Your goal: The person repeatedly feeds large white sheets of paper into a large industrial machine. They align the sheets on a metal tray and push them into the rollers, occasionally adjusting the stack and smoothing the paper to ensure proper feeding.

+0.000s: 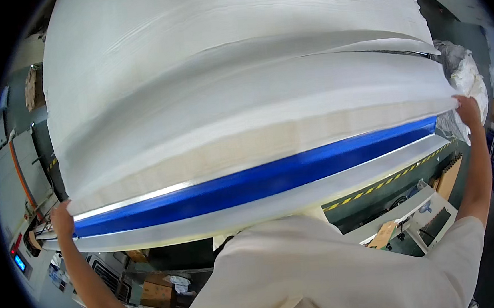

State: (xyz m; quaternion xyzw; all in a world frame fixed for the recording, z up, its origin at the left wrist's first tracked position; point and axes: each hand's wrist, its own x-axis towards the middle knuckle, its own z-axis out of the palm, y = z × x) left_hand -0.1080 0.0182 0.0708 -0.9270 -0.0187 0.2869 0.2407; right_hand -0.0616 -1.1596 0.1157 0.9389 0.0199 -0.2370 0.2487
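Note:
A wide sheet of white fabric-like material (244, 108) stretches across the view, with a loose fold running over it. My left hand (62, 220) grips the sheet's near left corner, fingers closed on the edge. At the far right end of the same edge, my right hand (467, 110) pinches the other corner. Both arms are spread wide. Just below the held edge lies a long blue roller or strip (260, 180), partly covered by the sheet, with a pale grey rail (251, 211) along its near side.
Crumpled clear plastic (464, 76) sits beyond the right end. A white metal frame (412, 222) stands at lower right near yellow-black floor tape (386, 177). Cardboard boxes (156, 292) lie at lower left. A control panel with a lit display (19, 261) is at far left.

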